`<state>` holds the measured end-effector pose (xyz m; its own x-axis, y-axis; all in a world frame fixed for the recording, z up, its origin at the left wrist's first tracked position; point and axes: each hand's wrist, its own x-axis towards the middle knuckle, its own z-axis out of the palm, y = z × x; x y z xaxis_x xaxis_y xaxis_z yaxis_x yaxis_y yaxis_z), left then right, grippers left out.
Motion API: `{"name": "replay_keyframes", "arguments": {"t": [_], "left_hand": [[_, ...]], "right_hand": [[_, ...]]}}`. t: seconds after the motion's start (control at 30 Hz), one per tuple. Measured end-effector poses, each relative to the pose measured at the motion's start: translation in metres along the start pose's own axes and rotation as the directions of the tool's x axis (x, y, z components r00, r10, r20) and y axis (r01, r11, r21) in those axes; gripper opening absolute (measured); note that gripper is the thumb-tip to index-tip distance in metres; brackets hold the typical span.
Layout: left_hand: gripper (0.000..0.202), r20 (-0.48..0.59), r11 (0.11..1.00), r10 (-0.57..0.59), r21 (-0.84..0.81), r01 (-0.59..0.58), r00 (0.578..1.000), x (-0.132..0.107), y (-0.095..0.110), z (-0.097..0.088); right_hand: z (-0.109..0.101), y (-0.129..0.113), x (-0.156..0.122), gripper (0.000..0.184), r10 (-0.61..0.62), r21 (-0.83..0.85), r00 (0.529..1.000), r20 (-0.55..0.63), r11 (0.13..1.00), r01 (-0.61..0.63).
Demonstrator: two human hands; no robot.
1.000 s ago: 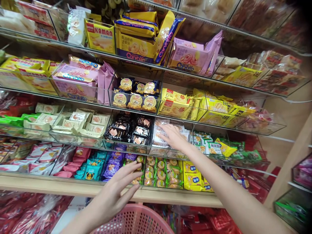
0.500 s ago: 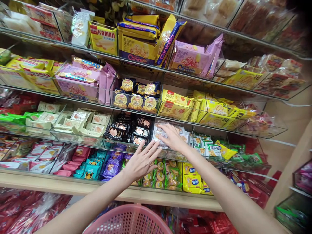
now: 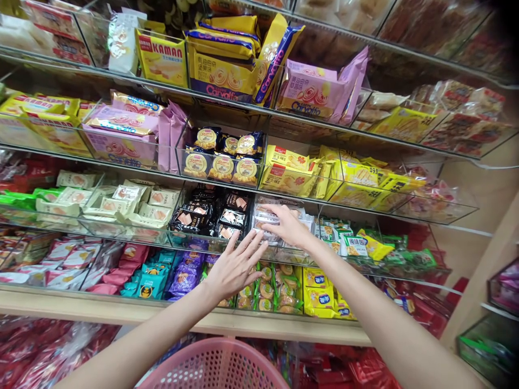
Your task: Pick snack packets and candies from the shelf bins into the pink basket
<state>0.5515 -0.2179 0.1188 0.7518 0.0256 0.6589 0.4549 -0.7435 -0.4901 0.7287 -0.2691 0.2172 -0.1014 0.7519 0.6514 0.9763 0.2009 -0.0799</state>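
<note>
My left hand (image 3: 236,266) is spread flat, palm down, in front of the clear shelf front, with its fingertips near the black snack packets (image 3: 233,217). It holds nothing. My right hand (image 3: 288,227) reaches over the clear edge into the bin of white wrapped packets (image 3: 305,217). Its fingers are stretched out and lie over these packets, and the fingertips seem to touch them. Some of the white packets are hidden beneath the hand. Just to the right sit green and white packets (image 3: 357,246).
A pink perforated basket (image 3: 219,356) stands below my forearms. Clear dividers split the shelves into bins. Above are round-label cookie packs (image 3: 222,165) and yellow packs (image 3: 286,175); below are purple packets (image 3: 185,274) and yellow packets (image 3: 319,297). A wooden ledge (image 3: 162,313) runs under them.
The view has shifted slightly, so the shelves sit a little further left and higher. Both hands keep nearly the same place, the right one still over the white packets.
</note>
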Motion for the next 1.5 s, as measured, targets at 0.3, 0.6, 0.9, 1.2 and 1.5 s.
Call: {"name": "replay_keyframes", "arguments": {"t": [0.3, 0.6, 0.9, 1.2, 1.5], "left_hand": [[0.059, -0.003, 1.000, 0.002, -0.018, -0.002, 1.000, 0.002, -0.001, -0.002], [0.038, -0.062, 0.995, 0.030, -0.089, -0.036, 0.998, 0.028, -0.011, -0.015], [0.015, -0.062, 0.993, 0.118, 0.026, -0.117, 0.991, 0.047, -0.027, -0.015], [0.011, -0.027, 0.997, 0.077, 0.004, -0.076, 0.997, 0.058, -0.031, -0.011], [0.015, 0.120, 0.986, -0.006, -0.165, 0.026, 0.993, 0.069, -0.033, -0.017]], "right_hand": [[0.000, 0.015, 0.002, 0.048, 0.032, 0.354, 0.984, -0.175, 0.935, 0.032], [-0.013, 0.011, -0.015, 0.048, 0.119, 0.566, 0.957, -0.263, 0.823, 0.054], [-0.009, -0.007, -0.088, 0.047, 0.602, 0.964, 0.790, -0.116, 0.260, -0.057], [0.038, -0.031, -0.168, 0.033, 0.597, 0.816, 0.556, 0.578, -0.444, -0.371], [0.052, -0.039, -0.185, 0.034, 0.536, 0.737, 0.509, 0.673, -0.538, -0.408]]}}
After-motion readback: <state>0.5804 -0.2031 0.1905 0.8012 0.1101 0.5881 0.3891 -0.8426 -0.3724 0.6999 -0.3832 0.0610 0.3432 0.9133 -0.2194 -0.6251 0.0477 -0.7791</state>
